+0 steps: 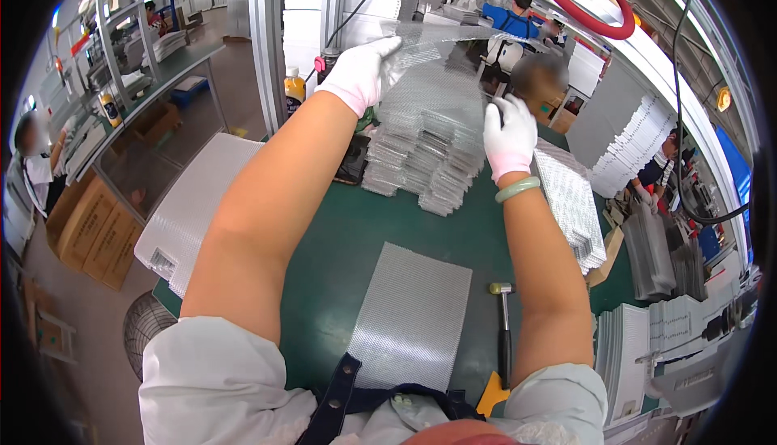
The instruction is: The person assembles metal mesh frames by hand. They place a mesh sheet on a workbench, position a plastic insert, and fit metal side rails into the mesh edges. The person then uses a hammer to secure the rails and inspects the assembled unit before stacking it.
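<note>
Both my hands wear white gloves with pink cuffs and reach out to the far side of the green table. My left hand (360,73) is closed on the left edge of a thin metal mesh sheet (437,34) above a stack of mesh sheets (429,146). The stack lies in uneven, staggered layers. My right hand (511,133) is beside the stack's right edge, fingers apart, with nothing seen in it. A green bangle (518,189) circles that wrist. Close to my body, a single mesh sheet (413,307) lies flat on the green tabletop (324,283).
A hammer (503,332) and a yellow scraper (492,394) lie right of the single sheet. Mesh stacks stand at the left (194,202) and right (571,202). A metal post (265,40) rises behind my left arm; a red ring (579,0) hangs overhead. Other people work beyond.
</note>
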A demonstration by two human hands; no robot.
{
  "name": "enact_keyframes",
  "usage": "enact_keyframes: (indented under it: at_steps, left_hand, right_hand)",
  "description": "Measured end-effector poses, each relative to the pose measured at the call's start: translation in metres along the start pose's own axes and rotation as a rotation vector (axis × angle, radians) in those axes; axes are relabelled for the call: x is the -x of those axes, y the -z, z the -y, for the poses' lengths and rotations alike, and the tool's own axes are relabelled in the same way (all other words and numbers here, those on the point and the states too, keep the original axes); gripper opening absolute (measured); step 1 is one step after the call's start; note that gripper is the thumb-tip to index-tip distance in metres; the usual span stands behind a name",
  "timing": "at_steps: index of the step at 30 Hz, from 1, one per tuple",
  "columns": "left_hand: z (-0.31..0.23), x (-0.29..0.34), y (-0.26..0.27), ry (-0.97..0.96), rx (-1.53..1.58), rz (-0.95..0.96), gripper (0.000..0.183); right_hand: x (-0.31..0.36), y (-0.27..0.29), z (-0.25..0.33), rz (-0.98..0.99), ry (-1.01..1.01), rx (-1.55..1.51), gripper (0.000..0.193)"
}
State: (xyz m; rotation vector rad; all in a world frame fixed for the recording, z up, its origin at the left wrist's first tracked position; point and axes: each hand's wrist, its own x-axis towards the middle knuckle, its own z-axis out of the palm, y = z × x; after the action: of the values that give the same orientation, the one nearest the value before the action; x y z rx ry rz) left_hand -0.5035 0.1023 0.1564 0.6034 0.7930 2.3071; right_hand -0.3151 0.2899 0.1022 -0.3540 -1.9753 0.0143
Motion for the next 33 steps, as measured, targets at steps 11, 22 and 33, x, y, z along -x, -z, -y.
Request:
enact_keyframes:
  at_steps: [11, 22, 33]
  left_hand:
    - [0.012, -0.021, 0.025, 0.109, -0.108, 0.022, 0.025]
    - [-0.036, 0.092, -0.037, -0.231, 0.110, 0.457, 0.039]
    - [-0.015, 0.277, 0.026, -0.030, -0.526, 0.149, 0.058]
  right_hand:
    - [-0.002, -0.042, 0.012, 0.999, -0.055, 0.056, 0.072]
    - [0.003, -0.030, 0.025, 0.933, -0.065, 0.120, 0.067]
    - [0.088, 0.162, 0.123, 0.384, -0.923, -1.669, 0.048]
